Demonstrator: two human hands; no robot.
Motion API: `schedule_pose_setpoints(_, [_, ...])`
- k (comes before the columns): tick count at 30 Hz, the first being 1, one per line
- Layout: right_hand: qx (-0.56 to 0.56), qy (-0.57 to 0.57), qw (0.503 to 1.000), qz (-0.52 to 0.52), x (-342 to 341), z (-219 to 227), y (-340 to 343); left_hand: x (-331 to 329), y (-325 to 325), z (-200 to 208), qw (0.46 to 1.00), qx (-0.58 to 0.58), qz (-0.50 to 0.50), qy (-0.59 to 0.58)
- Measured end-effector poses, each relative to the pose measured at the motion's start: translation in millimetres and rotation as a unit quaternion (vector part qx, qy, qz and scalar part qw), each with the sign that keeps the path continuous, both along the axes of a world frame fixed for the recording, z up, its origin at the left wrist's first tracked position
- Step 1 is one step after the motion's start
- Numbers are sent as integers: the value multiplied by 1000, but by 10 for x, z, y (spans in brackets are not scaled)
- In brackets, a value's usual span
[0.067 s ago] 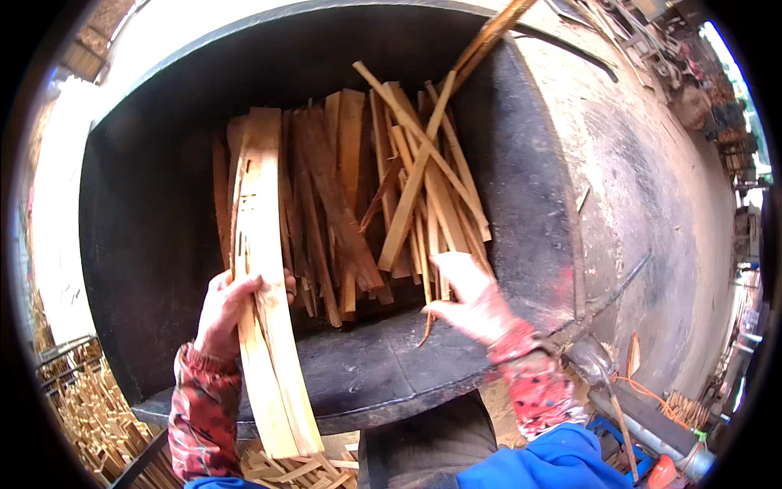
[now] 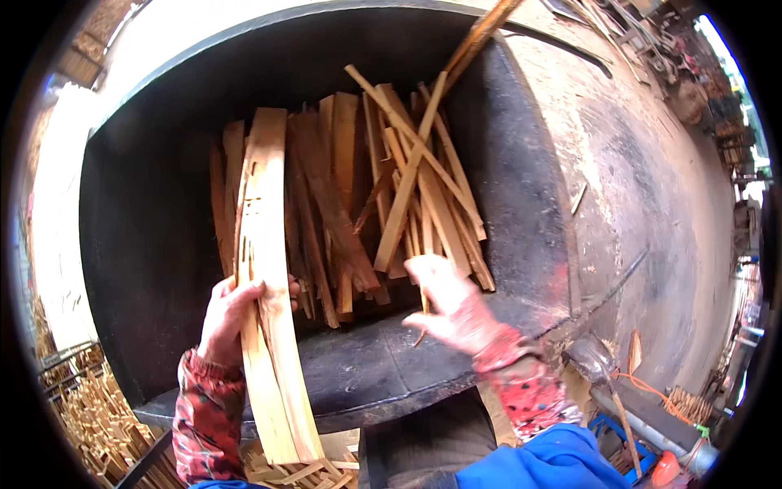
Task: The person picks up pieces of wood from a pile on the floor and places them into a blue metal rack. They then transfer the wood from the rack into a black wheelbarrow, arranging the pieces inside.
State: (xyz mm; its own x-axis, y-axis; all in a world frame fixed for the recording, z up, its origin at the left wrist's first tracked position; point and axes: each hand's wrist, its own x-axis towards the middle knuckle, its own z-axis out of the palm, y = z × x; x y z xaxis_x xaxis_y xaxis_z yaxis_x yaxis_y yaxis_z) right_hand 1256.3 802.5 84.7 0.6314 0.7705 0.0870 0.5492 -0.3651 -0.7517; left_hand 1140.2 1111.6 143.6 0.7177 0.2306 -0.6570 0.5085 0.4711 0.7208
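My left hand (image 2: 229, 319) grips a long pale wooden board (image 2: 266, 220), thumb on top and fingertips showing at its far edge. The board has a split along its near half and juts out over the front rim of a black bin (image 2: 391, 371). My right hand (image 2: 453, 305) hovers over the bin's near part with thumb and fingers apart, nothing between them. Just beyond it lie thin wooden strips (image 2: 414, 196), some crossed over each other. Darker rough slats (image 2: 330, 208) lie lengthwise in the bin between the board and the strips.
A long stick (image 2: 481, 39) leans over the bin's far right corner. Right of the bin stands a shovel (image 2: 590, 357) beside a grey pipe and an orange cord. Piles of cut wood (image 2: 102, 424) lie at the lower left, and more pieces lie below the front rim.
My right hand has shifted a little left, toward the board. My left hand still holds the board, which has barely moved.
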Motion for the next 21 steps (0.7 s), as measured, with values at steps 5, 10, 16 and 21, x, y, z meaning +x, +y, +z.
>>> schedule_pose_setpoints(5, [125, -206, 969, 51, -509, 400, 385, -22, -597, 240, 998, -30, -50, 23])
schedule_pose_setpoints(10, [121, -227, 966, -16, -541, 628, 217, 89, -1012, 350, 992, -68, -84, 72])
schedule_pose_setpoints(16, [86, -240, 965, -56, -133, 1047, -236, 541, -1414, 382, 894, -436, -101, -12])
schedule_pose_setpoints(21, [82, -200, 966, -142, 212, 1419, -715, 419, -1550, 713, 974, -117, -194, -31])
